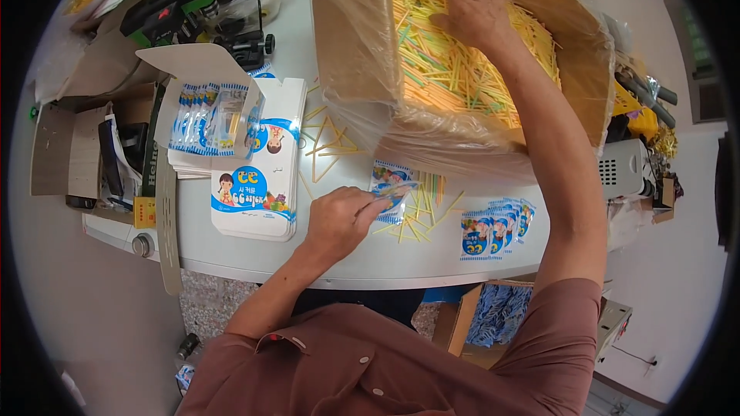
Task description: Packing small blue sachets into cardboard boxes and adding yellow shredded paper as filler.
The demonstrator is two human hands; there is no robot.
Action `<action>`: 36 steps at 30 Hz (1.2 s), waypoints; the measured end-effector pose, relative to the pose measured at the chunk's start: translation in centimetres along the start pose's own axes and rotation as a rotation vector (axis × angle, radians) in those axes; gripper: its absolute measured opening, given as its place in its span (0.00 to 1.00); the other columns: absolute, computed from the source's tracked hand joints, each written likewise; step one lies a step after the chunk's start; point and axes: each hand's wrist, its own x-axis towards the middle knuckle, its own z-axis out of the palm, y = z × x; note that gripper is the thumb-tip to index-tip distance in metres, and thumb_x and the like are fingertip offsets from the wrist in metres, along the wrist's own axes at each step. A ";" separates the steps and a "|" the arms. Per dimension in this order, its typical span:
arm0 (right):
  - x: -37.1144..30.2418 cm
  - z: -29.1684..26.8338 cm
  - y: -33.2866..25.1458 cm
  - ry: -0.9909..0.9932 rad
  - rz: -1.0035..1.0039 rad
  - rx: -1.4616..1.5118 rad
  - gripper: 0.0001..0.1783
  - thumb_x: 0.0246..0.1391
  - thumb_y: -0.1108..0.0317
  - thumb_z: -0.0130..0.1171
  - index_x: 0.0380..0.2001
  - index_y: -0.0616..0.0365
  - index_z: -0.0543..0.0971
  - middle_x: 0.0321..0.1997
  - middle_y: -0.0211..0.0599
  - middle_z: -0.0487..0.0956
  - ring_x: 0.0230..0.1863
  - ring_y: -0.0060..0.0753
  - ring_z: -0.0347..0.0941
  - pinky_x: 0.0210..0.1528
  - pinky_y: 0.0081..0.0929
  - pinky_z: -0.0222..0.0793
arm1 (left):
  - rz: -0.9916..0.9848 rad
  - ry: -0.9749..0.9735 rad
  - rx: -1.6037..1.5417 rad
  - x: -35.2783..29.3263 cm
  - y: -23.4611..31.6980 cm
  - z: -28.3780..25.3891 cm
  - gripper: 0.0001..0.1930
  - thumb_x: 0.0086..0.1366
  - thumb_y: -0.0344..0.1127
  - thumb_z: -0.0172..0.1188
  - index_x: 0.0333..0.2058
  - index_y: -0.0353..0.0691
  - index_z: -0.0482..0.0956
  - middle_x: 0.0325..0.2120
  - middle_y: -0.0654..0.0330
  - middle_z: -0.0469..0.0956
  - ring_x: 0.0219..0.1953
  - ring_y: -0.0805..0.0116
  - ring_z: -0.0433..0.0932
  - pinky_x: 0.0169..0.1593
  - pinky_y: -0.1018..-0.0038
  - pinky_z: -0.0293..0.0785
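Note:
My left hand (339,219) is closed on a small blue and white packet (395,202), pinched at its near side above the table. Another packet (388,172) lies just behind it, partly covered. Inside the big cardboard box (351,46), my right hand (479,17) rests on a mass of thin yellow, orange and green sticks (439,69). Its thumb stands apart from the fingers, and the fingertips are partly hidden among the sticks. Beside the held packet, loose yellow sticks (420,219) are scattered on the white table (339,262).
To the right, several packets (493,229) overlap in a row. Flat printed cartons (254,219) are stacked at the left, with an open white carton (212,119) of packets above them. Clear plastic lines the big box. A black and green device (173,11) stands at the back left.

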 end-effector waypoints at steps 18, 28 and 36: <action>1.9 2.6 2.8 -0.223 0.155 0.293 0.17 0.50 0.58 0.61 0.34 0.62 0.79 0.39 0.53 0.81 0.42 0.54 0.78 0.43 0.48 0.72 | 0.028 -0.021 -0.086 0.4 -1.3 0.4 0.11 0.59 0.32 0.68 0.22 0.33 0.79 0.18 0.51 0.76 0.21 0.56 0.75 0.26 0.65 0.69; 1.9 3.5 2.1 -0.133 -0.201 -0.071 0.11 0.54 0.69 0.56 0.40 0.60 0.76 0.45 0.48 0.77 0.49 0.49 0.75 0.49 0.44 0.72 | 0.029 -0.018 -0.112 0.4 -0.8 0.5 0.14 0.59 0.31 0.68 0.20 0.32 0.76 0.17 0.51 0.74 0.20 0.56 0.73 0.25 0.65 0.68; -1.3 3.4 5.8 0.187 -0.253 0.131 0.09 0.63 0.67 0.50 0.44 0.57 0.71 0.43 0.44 0.75 0.52 0.47 0.71 0.51 0.47 0.66 | 0.037 0.028 -0.196 -0.6 -0.4 -0.3 0.12 0.60 0.30 0.68 0.21 0.31 0.78 0.17 0.51 0.74 0.20 0.60 0.72 0.25 0.67 0.66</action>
